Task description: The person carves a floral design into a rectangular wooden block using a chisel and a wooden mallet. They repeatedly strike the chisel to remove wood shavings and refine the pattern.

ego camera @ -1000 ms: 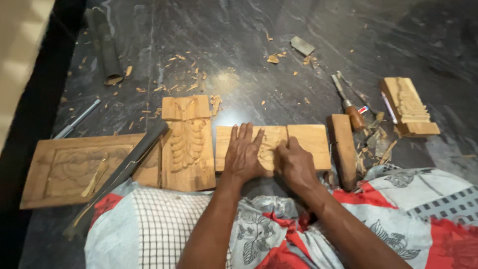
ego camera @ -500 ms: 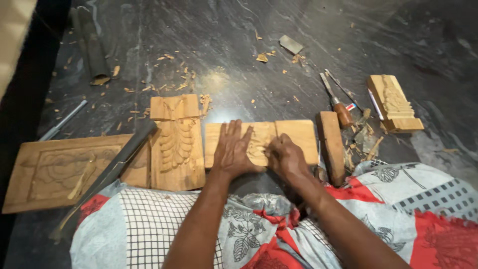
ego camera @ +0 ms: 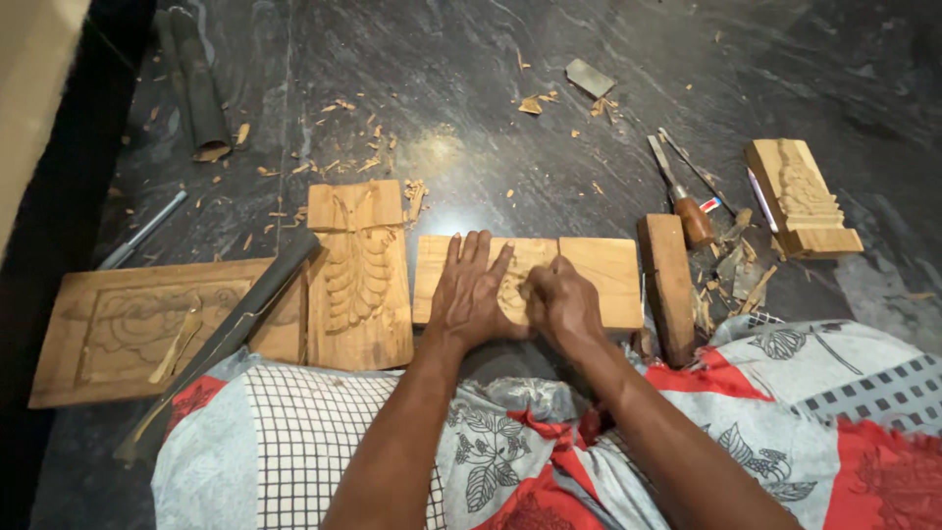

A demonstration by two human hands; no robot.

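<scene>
A flat light wooden panel [ego camera: 599, 275] lies on the dark stone floor in front of my lap. My left hand [ego camera: 471, 294] presses flat on its left half, fingers spread and pointing away from me. My right hand [ego camera: 562, 306] is closed in a fist over the middle of the panel, beside a carved patch; what it grips is hidden by the fingers. Both forearms reach out over my patterned cloth [ego camera: 510, 451].
A carved leaf panel [ego camera: 358, 275] and a wide carved board [ego camera: 128, 329] with a long dark bar [ego camera: 226, 339] across it lie left. A wooden block [ego camera: 669, 285], chisels [ego camera: 682, 201] and a small carved piece [ego camera: 800, 196] lie right. Wood chips are scattered about.
The view has shifted slightly. My hands stay on the panel, the right fist moving a little over the carved patch.
</scene>
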